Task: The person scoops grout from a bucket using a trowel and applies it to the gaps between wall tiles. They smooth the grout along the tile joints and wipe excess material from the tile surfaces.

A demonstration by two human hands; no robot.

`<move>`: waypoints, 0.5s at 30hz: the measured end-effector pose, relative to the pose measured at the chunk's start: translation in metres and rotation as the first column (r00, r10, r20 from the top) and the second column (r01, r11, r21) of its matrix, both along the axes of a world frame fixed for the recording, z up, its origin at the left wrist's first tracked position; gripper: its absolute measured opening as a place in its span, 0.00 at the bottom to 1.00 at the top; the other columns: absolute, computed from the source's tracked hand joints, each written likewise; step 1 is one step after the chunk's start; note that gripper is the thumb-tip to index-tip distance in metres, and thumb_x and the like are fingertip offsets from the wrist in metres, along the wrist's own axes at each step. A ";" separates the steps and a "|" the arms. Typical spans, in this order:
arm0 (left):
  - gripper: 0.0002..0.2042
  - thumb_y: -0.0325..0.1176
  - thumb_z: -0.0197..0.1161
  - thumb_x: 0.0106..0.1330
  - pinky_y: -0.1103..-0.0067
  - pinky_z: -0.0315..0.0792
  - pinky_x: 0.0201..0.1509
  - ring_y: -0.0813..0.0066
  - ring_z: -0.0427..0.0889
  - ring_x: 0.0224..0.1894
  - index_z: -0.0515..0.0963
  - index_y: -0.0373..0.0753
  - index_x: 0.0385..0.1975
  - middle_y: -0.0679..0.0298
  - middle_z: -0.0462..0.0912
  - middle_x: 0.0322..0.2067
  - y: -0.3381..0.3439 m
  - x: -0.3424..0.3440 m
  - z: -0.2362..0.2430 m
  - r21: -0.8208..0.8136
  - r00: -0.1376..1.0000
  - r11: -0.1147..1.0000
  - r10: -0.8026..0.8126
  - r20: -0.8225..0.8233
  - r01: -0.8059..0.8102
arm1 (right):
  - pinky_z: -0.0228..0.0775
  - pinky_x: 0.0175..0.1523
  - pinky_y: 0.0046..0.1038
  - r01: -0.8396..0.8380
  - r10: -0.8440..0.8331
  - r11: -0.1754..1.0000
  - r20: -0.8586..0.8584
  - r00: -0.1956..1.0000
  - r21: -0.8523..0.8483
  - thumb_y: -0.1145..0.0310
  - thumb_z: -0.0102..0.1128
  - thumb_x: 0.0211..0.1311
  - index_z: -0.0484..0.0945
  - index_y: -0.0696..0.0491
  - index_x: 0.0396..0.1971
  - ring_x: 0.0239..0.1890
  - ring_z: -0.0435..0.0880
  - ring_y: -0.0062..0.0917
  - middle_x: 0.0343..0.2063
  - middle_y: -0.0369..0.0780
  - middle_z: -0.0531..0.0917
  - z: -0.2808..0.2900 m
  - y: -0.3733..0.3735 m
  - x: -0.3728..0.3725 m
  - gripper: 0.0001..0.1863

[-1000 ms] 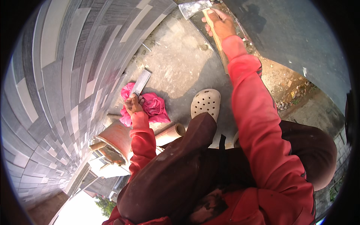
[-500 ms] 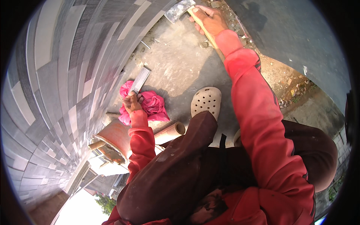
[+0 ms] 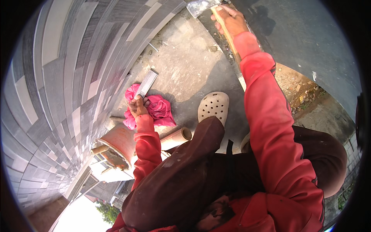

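Observation:
At the top of the view my right hand [image 3: 233,24] is closed round the pale wooden handle of a hatchet [image 3: 228,38]. The broad grey metal head [image 3: 200,7] points left and is partly cut off by the picture's rim. My left hand [image 3: 138,106], lower and to the left, pinches one end of a flat grey strip [image 3: 148,82], which slants up and to the right. Under that hand and strip lies a crumpled pink plastic bag [image 3: 159,109] on the concrete.
A wall of grey strip tiles [image 3: 81,69] rises on the left. Beside my left forearm stand a mortar-stained bucket [image 3: 121,143] with a wooden handle in it and a tube [image 3: 179,136]. My foot in a beige clog [image 3: 213,108] rests on the concrete floor [image 3: 181,58]. Rubble [image 3: 305,91] lies right.
My right hand has moved right and slightly up with the hatchet, away from the tiled wall. My left hand keeps its hold on the strip, almost in place; the view has shifted slightly.

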State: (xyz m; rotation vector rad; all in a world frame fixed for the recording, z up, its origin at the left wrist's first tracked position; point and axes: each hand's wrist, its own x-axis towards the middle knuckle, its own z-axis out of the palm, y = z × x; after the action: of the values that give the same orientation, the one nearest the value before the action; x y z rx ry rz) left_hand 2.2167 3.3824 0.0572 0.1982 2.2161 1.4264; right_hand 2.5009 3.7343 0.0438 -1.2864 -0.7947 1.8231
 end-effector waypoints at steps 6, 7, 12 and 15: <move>0.16 0.41 0.66 0.62 0.85 0.73 0.23 0.79 0.78 0.20 0.73 0.32 0.34 0.58 0.81 0.24 -0.002 -0.003 -0.001 0.010 1.000 1.000 0.005 -0.017 -0.005 | 0.62 0.21 0.18 -0.096 0.096 0.995 -0.016 0.995 0.009 0.61 0.53 0.68 0.74 0.59 0.50 0.19 0.71 0.17 0.34 0.42 0.81 0.009 -0.002 0.007 0.18; 0.16 0.41 0.66 0.62 0.85 0.74 0.23 0.78 0.78 0.20 0.73 0.32 0.34 0.58 0.81 0.24 -0.004 -0.004 -0.001 0.013 1.000 1.000 -0.016 -0.005 0.017 | 0.62 0.20 0.18 -0.096 0.095 0.995 -0.017 0.995 -0.007 0.61 0.53 0.68 0.74 0.59 0.50 0.19 0.71 0.17 0.34 0.42 0.81 0.008 -0.002 0.009 0.19; 0.16 0.40 0.65 0.63 0.84 0.75 0.24 0.77 0.79 0.21 0.70 0.33 0.35 0.59 0.81 0.25 -0.004 -0.003 -0.001 0.005 1.000 1.000 -0.016 0.018 0.016 | 0.63 0.21 0.18 -0.098 0.099 0.995 -0.074 0.992 0.025 0.61 0.53 0.68 0.74 0.59 0.50 0.20 0.71 0.17 0.34 0.42 0.81 0.005 -0.006 0.005 0.19; 0.16 0.40 0.65 0.63 0.84 0.75 0.25 0.77 0.79 0.22 0.69 0.34 0.36 0.60 0.80 0.26 -0.002 -0.001 -0.001 -0.003 1.000 1.000 0.008 0.011 -0.008 | 0.63 0.21 0.19 -0.145 0.148 0.989 -0.072 0.986 0.041 0.62 0.53 0.68 0.74 0.59 0.51 0.20 0.71 0.17 0.33 0.42 0.81 0.000 -0.008 -0.001 0.19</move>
State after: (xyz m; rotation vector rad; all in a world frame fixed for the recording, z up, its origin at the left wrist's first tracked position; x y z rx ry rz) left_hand 2.2153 3.3806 0.0559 0.1800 2.2120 1.4253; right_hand 2.4994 3.7262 0.0436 -1.1557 -0.8967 1.9525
